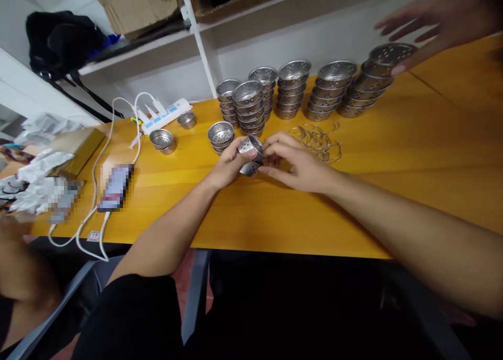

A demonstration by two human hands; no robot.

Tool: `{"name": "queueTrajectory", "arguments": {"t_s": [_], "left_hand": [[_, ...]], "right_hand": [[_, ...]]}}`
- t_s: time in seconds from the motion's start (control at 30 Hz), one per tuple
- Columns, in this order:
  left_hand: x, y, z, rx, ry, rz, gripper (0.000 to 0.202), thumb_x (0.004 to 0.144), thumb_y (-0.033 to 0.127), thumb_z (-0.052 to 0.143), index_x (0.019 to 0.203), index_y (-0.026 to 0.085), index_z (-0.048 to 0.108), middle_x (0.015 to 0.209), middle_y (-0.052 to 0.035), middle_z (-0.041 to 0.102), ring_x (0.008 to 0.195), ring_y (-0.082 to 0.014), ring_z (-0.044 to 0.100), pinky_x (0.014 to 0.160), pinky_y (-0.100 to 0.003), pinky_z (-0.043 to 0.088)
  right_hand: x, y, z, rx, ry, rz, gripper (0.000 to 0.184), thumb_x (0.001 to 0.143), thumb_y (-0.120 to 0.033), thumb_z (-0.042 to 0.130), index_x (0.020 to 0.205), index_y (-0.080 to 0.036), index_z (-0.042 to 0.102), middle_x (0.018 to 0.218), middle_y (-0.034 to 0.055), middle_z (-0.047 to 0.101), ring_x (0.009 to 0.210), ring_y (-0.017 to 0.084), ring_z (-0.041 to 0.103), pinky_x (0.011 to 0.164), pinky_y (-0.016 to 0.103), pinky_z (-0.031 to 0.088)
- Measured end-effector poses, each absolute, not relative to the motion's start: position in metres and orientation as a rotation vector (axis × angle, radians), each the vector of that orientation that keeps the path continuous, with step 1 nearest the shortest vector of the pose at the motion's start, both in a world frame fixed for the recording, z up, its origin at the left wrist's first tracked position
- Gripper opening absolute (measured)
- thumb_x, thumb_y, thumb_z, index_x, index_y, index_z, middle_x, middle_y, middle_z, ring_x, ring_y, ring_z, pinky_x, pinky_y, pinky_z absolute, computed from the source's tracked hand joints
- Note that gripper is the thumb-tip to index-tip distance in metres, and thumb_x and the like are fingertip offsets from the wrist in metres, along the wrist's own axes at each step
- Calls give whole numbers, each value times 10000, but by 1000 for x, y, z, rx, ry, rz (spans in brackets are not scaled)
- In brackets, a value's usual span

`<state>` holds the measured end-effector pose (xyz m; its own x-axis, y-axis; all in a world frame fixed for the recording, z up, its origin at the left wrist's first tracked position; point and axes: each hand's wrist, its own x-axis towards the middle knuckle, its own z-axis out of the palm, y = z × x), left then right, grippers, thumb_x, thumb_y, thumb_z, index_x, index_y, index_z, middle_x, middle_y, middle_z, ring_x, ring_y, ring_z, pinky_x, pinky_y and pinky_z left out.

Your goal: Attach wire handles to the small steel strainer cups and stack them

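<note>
My left hand (229, 163) is closed around a perforated metal strainer basket (247, 146), which is tipped on its side above the table. The fingers of my right hand (293, 163) are bent and touch the basket's right end; whether a small part is between them is hidden. Just behind stands a short stack of strainer baskets (220, 133). Thin bent wire handles (320, 140) lie in a loose pile beyond my right hand. Taller basket stacks (291, 90) stand along the back of the table.
At the upper right another person's hand (444, 22) reaches over the rightmost stack (361, 90). Small baskets (162, 140), a power strip (167, 118) and a cabled phone (116, 187) occupy the table's left side. Another person's arm (23, 265) shows at far left.
</note>
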<state>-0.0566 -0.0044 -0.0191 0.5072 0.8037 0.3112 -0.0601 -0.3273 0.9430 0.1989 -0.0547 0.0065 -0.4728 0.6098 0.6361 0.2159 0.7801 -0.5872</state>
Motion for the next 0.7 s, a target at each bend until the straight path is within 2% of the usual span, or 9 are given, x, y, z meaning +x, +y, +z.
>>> {"name": "queueTrajectory", "arguments": {"t_s": [0.13, 0.23, 0.33, 0.5, 0.7], "left_hand": [[-66, -2, -8, 1789, 643, 1004, 708, 909, 621, 1028, 1429, 256, 714, 1174, -38, 782, 964, -175, 724, 875, -324, 614], [-71, -2, -3, 1910, 647, 977, 770, 887, 616, 1046, 1479, 259, 707, 1155, -34, 773, 909, -162, 695, 812, -314, 588], [-74, -1, -2, 1957, 674, 937, 771, 894, 650, 1032, 1469, 239, 723, 1137, -37, 776, 908, -158, 685, 834, -312, 580], [-73, -1, 0, 1943, 678, 913, 775, 871, 676, 1047, 1404, 211, 729, 1218, -75, 821, 993, -178, 732, 935, -335, 599], [-72, -9, 11, 1871, 729, 827, 703, 883, 655, 1042, 1310, 193, 729, 1039, -31, 796, 854, -142, 711, 783, -284, 559]], "right_hand": [[203, -52, 4, -670, -1998, 509, 171, 1189, -463, 751, 1149, -299, 718, 1379, 105, 691, 1036, 283, 710, 929, 504, 662], [205, -48, 1, -672, -2015, 495, 138, 1177, -409, 752, 1112, -297, 706, 1384, 105, 707, 1182, 326, 747, 1066, 553, 659], [205, -44, -1, -633, -2039, 511, 127, 1163, -397, 778, 1119, -303, 704, 1432, 105, 729, 1342, 360, 746, 1190, 593, 626], [207, -39, -3, -621, -2053, 574, 151, 1160, -424, 798, 1105, -309, 717, 1421, 108, 747, 1341, 357, 753, 1221, 606, 620], [208, -39, -1, -658, -2051, 571, 182, 1149, -443, 809, 1085, -299, 719, 1413, 128, 749, 1338, 361, 751, 1205, 592, 624]]}}
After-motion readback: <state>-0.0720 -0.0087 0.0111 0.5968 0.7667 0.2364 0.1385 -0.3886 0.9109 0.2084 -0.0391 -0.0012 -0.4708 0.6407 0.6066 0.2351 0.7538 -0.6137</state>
